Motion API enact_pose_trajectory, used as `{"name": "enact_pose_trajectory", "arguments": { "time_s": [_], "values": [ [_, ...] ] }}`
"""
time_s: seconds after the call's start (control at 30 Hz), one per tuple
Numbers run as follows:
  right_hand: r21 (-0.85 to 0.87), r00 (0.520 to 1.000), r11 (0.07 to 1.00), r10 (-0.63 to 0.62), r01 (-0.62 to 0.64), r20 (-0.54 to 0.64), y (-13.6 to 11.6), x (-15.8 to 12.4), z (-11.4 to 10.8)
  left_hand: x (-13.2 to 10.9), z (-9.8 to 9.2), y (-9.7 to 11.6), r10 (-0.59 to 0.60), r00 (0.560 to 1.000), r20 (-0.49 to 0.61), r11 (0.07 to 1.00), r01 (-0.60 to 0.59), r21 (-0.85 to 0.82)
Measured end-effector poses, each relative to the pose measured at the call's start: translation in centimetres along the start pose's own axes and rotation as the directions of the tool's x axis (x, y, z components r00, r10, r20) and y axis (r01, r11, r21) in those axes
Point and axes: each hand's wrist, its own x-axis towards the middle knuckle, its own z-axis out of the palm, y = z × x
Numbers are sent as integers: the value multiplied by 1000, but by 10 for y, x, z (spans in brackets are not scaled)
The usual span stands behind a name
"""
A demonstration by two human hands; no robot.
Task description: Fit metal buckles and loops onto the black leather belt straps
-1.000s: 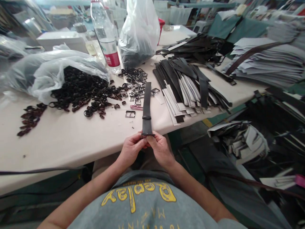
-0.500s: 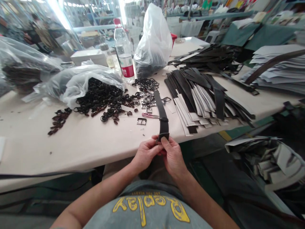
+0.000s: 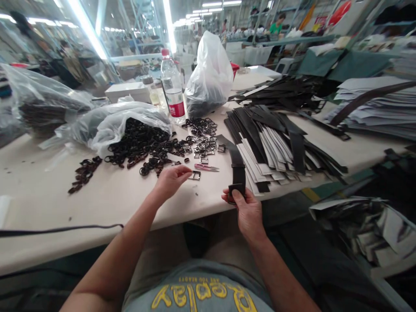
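Observation:
My right hand [image 3: 249, 212] grips the folded near end of a black belt strap [image 3: 238, 173], thumb on top, at the table's front edge. A dark loop band crosses the strap, and its far end rests on the table. My left hand [image 3: 172, 180] is over the table to the left, thumb and fingers drawn together; whether anything small is between them is hidden. Its fingertips are at the left edge of a single metal buckle [image 3: 195, 175]. Pink-handled thread snips [image 3: 206, 167] lie just beyond. Several buckles [image 3: 204, 147] are heaped further back.
Black and brown belt loops [image 3: 139, 141] spill from a plastic bag [image 3: 113, 125] on the left. A water bottle [image 3: 175, 97] and a white plastic bag [image 3: 209, 73] stand behind. Black and white strips [image 3: 266, 138] are piled on the right, near a stack of white sheets [image 3: 377, 104].
My left hand has left the strap and moved left toward the single buckle. My right hand has shifted slightly right and down with the strap. The view has tilted up.

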Motion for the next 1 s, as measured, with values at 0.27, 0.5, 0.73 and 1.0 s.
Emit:
{"name": "enact_pose_trajectory", "arguments": {
  "time_s": [0.27,0.5,0.73,1.0],
  "values": [
    [-68,998,996,-66,64,-18,-8,10,-8,31,16,11,92,995,48,878,-104,468],
    [-85,990,986,-141,141,13,-19,6,-16,57,35,18,108,983,145,825,-170,539],
    [-81,975,971,-224,223,2,-25,8,-32,60,48,29,148,976,162,817,-213,537],
    [-176,884,869,-467,463,24,-44,-1,-48,101,36,34,74,994,-76,957,-50,285]
  ]
}}
